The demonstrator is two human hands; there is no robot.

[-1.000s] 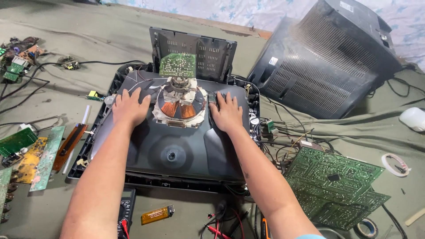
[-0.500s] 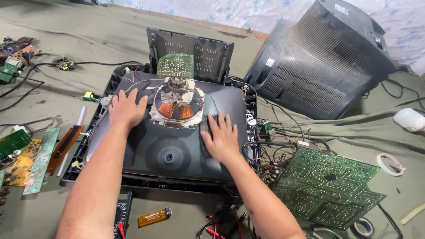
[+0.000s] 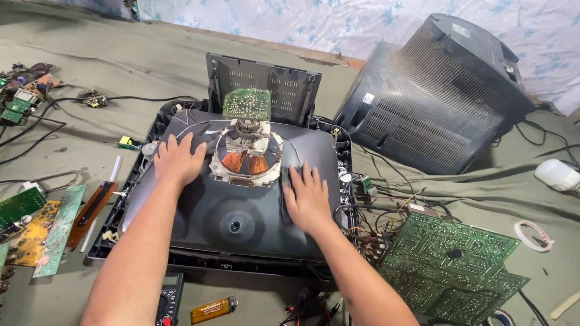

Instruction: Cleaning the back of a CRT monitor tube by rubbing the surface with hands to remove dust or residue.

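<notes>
A dark picture tube lies face down in its black front frame on the cloth-covered floor. A copper-wound deflection yoke sits on its neck, topped by a small green circuit board. My left hand lies flat on the tube, left of the yoke, fingers spread. On the tube's right slope, below and right of the yoke, my right hand rests flat with its fingers apart. Neither hand holds anything.
A grey TV back cover stands at right. Green circuit boards and tangled wires lie at lower right. A multimeter and an orange lighter lie near me. More boards and a screwdriver are at left.
My right hand has slid down the tube from beside the yoke toward me and to the right. The left hand stays beside the yoke.
</notes>
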